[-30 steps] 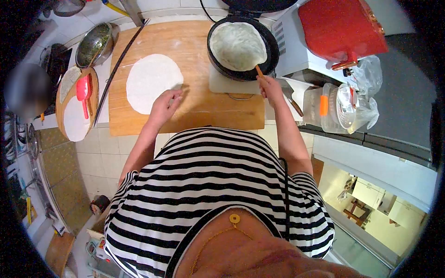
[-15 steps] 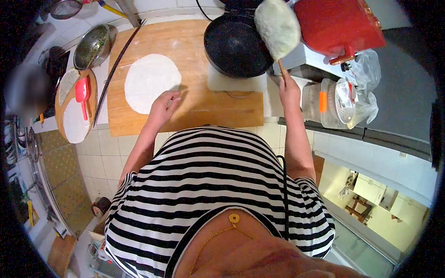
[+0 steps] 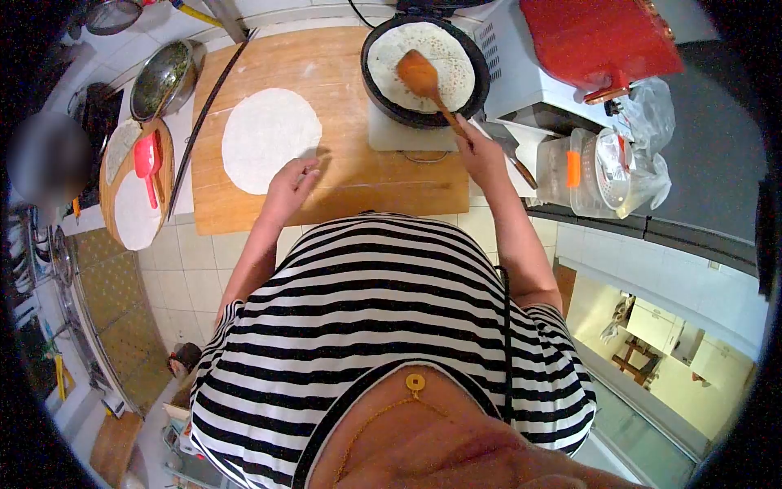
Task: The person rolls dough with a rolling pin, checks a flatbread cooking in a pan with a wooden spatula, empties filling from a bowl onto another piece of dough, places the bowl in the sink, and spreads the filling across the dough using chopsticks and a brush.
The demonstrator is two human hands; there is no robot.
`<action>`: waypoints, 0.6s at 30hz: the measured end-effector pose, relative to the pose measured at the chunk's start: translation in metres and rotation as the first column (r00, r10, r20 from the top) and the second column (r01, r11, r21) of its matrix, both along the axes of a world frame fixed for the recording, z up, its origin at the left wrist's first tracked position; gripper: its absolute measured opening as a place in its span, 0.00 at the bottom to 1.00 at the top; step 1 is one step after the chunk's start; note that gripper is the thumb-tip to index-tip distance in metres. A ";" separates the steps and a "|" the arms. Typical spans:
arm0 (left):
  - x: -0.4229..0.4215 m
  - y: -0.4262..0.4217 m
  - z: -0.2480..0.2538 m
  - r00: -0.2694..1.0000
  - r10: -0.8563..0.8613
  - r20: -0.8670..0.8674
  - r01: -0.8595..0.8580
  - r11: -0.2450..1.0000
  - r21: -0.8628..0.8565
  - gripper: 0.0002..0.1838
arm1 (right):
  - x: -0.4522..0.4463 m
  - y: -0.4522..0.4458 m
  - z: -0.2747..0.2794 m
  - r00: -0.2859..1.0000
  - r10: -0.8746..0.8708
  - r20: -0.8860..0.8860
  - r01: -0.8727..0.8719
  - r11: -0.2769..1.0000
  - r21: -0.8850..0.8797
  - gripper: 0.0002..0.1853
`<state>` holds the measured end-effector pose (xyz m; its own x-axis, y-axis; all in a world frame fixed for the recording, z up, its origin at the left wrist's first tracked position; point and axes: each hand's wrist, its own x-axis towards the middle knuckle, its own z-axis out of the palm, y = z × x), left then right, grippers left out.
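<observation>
My right hand (image 3: 481,153) grips the handle of a wooden spatula (image 3: 419,75), whose blade rests over a flatbread (image 3: 452,67). That flatbread, pale with brown flecks, lies flat in the black round pan (image 3: 368,88) at the upper middle. My left hand (image 3: 293,187) hovers at the lower right edge of a thin white round of dough (image 3: 271,140), fingers loosely curled and apart; nothing shows in them. The dough lies on a large wooden board (image 3: 342,175).
A bowl of green filling (image 3: 177,77) stands at upper left, above a small board bearing a red scoop (image 3: 147,155) and more dough (image 3: 137,213). A long dark rod (image 3: 205,130) lies along the big board. To the right are a metal turner (image 3: 501,140), plastic containers (image 3: 562,183) and a red box (image 3: 599,41).
The flatbread, earlier raised on the spatula at the right of the pan, now lies inside it. My right hand has moved left with the spatula; my left hand has barely moved.
</observation>
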<state>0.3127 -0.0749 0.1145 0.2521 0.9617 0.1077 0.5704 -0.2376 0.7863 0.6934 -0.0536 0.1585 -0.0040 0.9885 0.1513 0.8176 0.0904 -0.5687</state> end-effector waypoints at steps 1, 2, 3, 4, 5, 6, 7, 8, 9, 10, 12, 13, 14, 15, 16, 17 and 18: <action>0.002 0.000 0.002 1.000 0.000 -0.001 0.000 1.000 0.001 0.13 | -0.004 0.005 -0.002 0.999 0.023 0.035 -0.023 1.000 0.012 0.21; 0.005 0.002 0.003 1.000 -0.001 -0.005 0.001 1.000 -0.017 0.13 | -0.008 0.011 -0.002 0.999 0.023 0.034 -0.024 1.000 0.014 0.21; 0.005 0.002 0.004 1.000 -0.001 -0.009 0.001 0.999 -0.036 0.13 | -0.010 0.018 -0.001 0.989 0.026 0.144 -0.035 0.998 0.059 0.20; 0.006 0.003 0.004 1.000 -0.001 -0.010 0.001 0.999 -0.035 0.13 | -0.011 0.025 -0.001 0.968 0.023 0.251 -0.050 0.994 0.101 0.19; 0.006 0.004 0.005 1.000 -0.009 -0.006 0.009 1.000 -0.019 0.13 | -0.007 0.036 0.000 0.968 0.023 0.250 -0.050 0.993 0.103 0.19; 0.006 0.005 0.005 1.000 -0.018 -0.003 0.018 1.000 -0.003 0.13 | 0.001 0.049 0.000 0.924 -0.002 0.383 -0.036 0.995 0.093 0.22; 0.004 0.006 0.002 1.000 -0.017 -0.004 0.017 1.000 -0.002 0.13 | 0.006 0.059 0.002 0.861 -0.025 0.509 -0.022 0.996 0.085 0.24; 0.001 0.006 -0.004 1.000 -0.023 -0.010 0.023 1.000 0.004 0.13 | 0.009 0.067 0.005 0.861 -0.025 0.507 -0.023 0.996 0.089 0.24; 0.000 0.008 -0.005 1.000 -0.027 -0.016 0.027 1.000 0.009 0.13 | 0.011 0.074 0.011 0.826 -0.035 0.563 0.003 0.998 0.058 0.24; -0.001 0.008 -0.006 1.000 -0.025 -0.017 0.025 1.000 0.010 0.13 | 0.012 0.081 0.016 0.786 -0.042 0.617 0.031 0.999 0.027 0.24; -0.003 0.005 -0.003 0.998 -0.017 -0.060 0.012 0.997 -0.076 0.13 | 0.013 0.093 0.022 0.797 -0.040 0.602 0.067 0.998 -0.022 0.23; -0.003 0.004 -0.002 0.998 -0.014 -0.061 0.009 0.997 -0.076 0.13 | 0.013 0.098 0.023 0.787 -0.048 0.615 0.082 0.996 -0.028 0.22; -0.004 0.003 -0.001 0.998 0.002 -0.057 -0.008 0.994 -0.110 0.13 | 0.012 0.103 0.023 0.777 -0.055 0.627 0.098 0.995 -0.034 0.22; -0.005 0.002 -0.001 0.998 0.018 -0.054 -0.025 0.989 -0.145 0.13 | 0.014 0.108 0.020 0.778 -0.052 0.626 0.095 0.995 -0.035 0.22; -0.006 0.001 -0.003 0.998 0.020 -0.055 -0.028 0.989 -0.145 0.13 | 0.015 0.114 0.016 0.769 -0.034 0.639 0.074 0.997 -0.035 0.22; -0.008 0.002 -0.006 0.999 0.021 -0.040 -0.025 0.994 -0.106 0.13 | 0.016 0.119 0.014 0.758 -0.016 0.652 0.050 0.998 -0.034 0.22; -0.009 0.002 -0.008 1.000 0.019 -0.024 -0.020 0.997 -0.068 0.14 | 0.014 0.121 0.015 0.758 -0.015 0.652 0.048 0.998 -0.033 0.22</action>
